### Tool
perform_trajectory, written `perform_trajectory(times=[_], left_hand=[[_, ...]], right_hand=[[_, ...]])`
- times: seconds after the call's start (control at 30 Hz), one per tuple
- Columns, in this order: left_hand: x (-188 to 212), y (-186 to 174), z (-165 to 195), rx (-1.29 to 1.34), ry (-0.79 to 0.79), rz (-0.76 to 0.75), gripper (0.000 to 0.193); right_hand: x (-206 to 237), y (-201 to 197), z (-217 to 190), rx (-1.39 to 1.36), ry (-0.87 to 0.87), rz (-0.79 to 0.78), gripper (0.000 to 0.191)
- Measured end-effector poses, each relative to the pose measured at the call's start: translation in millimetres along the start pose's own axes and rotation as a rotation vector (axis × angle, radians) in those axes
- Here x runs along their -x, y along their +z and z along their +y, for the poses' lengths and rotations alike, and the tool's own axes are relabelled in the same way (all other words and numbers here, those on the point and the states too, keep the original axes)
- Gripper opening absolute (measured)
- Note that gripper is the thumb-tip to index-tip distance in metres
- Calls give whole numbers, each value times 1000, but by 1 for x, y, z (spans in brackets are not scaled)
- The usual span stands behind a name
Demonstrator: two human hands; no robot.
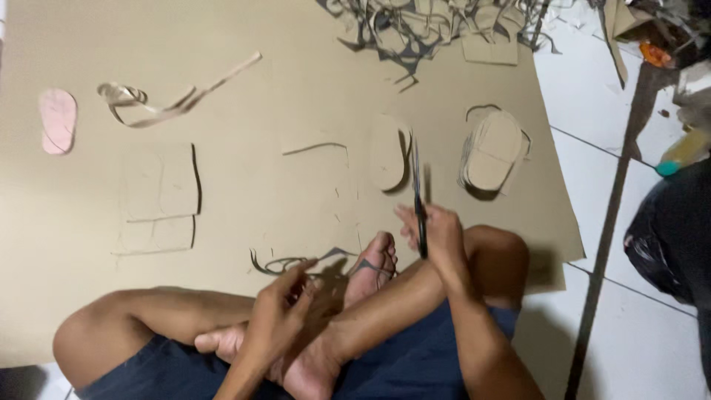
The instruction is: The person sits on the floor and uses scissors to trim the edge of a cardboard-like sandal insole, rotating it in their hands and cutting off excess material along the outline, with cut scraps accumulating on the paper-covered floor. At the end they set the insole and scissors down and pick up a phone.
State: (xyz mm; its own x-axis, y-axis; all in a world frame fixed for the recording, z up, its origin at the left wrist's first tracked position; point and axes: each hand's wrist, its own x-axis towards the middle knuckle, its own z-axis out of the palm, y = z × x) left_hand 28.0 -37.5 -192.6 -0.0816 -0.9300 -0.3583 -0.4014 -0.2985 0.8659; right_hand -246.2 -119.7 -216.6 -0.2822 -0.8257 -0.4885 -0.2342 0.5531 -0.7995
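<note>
A person sits cross-legged on a big sheet of brown cardboard (281,89) spread over a white tiled floor (637,326). It looks to me like the cutting step: soles get cut out of the sheet, one after another.

The right hand (437,233) is closed around a pair of dark scissors (419,200). The fingers wrap the handles tight, and the long blades point up and away from the body, standing nearly straight. The blades look closed or almost closed (they are thin and a bit blurry, so I can't be sure). The wrist is bent back and the forearm rests over the knee.

The left hand (285,300) is low, near the ankle. Its fingers pinch a thin curly strip of cardboard scrap (285,264) that lies just in front of the bare foot (374,263). The grip is small and light, only fingertips.

A freshly cut sole-shaped cardboard piece (389,152) lies just past the scissor tips. Beside it, to the right, sits a neat stack of cut cardboard soles (492,150). A pink foam sole (57,121) lies far off to the left, near a loose twisty strip (148,105). A heap of offcuts (415,26) is piled at the far edge.

I think the next move needs the scrap out of the way and a fresh bit of sheet under the blades.
</note>
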Motion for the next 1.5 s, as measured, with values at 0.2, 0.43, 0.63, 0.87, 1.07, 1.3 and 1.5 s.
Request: perform_trajectory(times=[0.2, 0.43, 0.63, 0.87, 1.07, 1.3, 1.5], left_hand=[[-36, 11, -8, -724, 156, -160, 56], [-62, 35, -3, -1033, 56, -658, 41], [-148, 12, 100, -640, 191, -118, 44], [-168, 59, 172, -30, 602, 203, 56], [-133, -5, 36, -92, 123, 311, 58], [-86, -138, -35, -702, -109, 678, 58], [-82, -151, -27, -579, -371, 796, 76]], right_hand=[[14, 10, 16, -138, -242, -34, 25], [10, -5, 17, -265, -217, 91, 22], [1, -17, 23, -557, -284, 161, 27], [7, -14, 25, -343, -275, 59, 21], [13, 12, 43, -197, -436, -135, 25], [18, 30, 36, 75, -265, -325, 22], [23, 43, 28, 11, -177, -368, 21]])
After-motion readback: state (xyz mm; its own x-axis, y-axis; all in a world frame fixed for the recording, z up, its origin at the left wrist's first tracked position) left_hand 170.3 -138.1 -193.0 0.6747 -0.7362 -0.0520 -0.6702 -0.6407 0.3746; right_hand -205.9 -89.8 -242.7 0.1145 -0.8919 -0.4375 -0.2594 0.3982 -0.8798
